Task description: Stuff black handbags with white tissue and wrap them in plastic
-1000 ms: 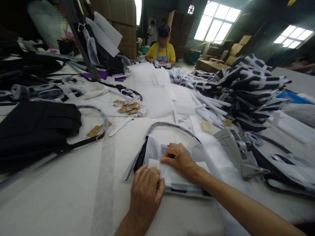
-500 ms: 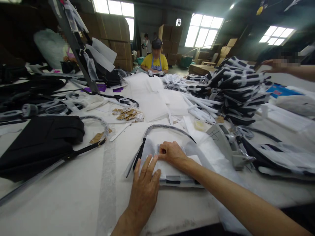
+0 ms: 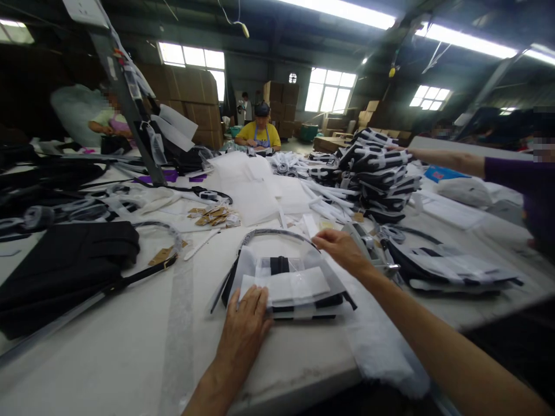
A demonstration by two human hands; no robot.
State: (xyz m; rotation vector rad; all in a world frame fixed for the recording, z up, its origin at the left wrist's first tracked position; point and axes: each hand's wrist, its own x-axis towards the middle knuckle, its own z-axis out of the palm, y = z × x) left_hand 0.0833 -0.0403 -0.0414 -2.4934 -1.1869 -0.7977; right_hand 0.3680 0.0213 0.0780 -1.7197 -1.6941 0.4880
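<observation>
A black handbag (image 3: 280,264) lies flat before me, partly covered by sheets of white wrapping paper (image 3: 299,284). Its arched handle (image 3: 264,233), wound in clear film, points away from me. My left hand (image 3: 247,315) rests with fingers stretched over the paper at the bag's lower left. Beyond the bag's upper right, my right hand (image 3: 340,248) has its fingers bent together by the handle's right end. What they hold, if anything, cannot be made out. Just right of that hand stands a grey tape dispenser (image 3: 368,245), partly hidden by it.
An unwrapped black bag (image 3: 65,260) lies at left, a wrapped one (image 3: 446,266) at right. Brown tags (image 3: 212,215), white paper sheets (image 3: 247,190) and a tall stack of wrapped bags (image 3: 379,179) lie farther back. A co-worker's arm (image 3: 451,160) reaches that stack.
My right hand has moved from the middle of the bag to its upper right, uncovering the black strap and paper. My left hand stays on the lower left. The view has tilted up and turned right.
</observation>
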